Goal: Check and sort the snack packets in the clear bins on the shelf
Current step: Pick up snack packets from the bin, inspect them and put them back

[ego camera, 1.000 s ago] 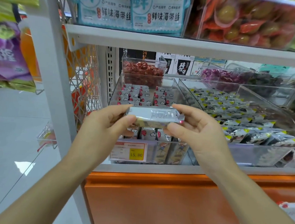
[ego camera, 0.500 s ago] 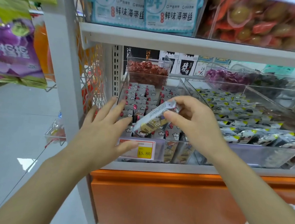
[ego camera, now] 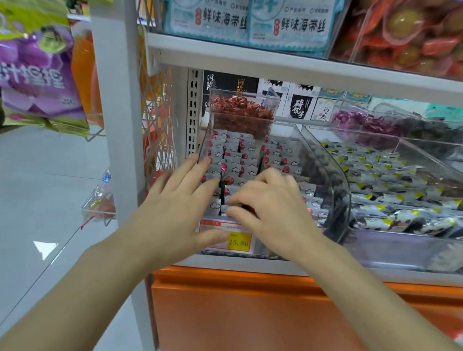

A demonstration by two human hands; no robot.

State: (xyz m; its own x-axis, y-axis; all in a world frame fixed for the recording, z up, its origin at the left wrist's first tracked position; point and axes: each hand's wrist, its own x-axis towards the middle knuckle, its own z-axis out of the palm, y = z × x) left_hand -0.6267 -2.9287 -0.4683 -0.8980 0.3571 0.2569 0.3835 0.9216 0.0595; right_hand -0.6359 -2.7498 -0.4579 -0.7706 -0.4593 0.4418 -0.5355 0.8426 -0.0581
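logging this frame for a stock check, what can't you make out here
Head view only:
1. Whether the right hand pinches one of the grey-and-red snack packets: its own knuckles hide the grip.
2. White-and-yellow price label: left part under the left hand's thumb, small print blurred.
3. Front rows in the clear plastic bin: covered by both hands.
4. Purple hanging bag: cut by the left edge, blurred.

Pale grey glossy floor tiles (ego camera: 22,214) at eight o'clock, white metal shelf upright (ego camera: 110,110) at eleven, flat orange base panel (ego camera: 241,314) at six.

glossy clear plastic bin (ego camera: 337,189), shiny foil packets (ego camera: 235,153)
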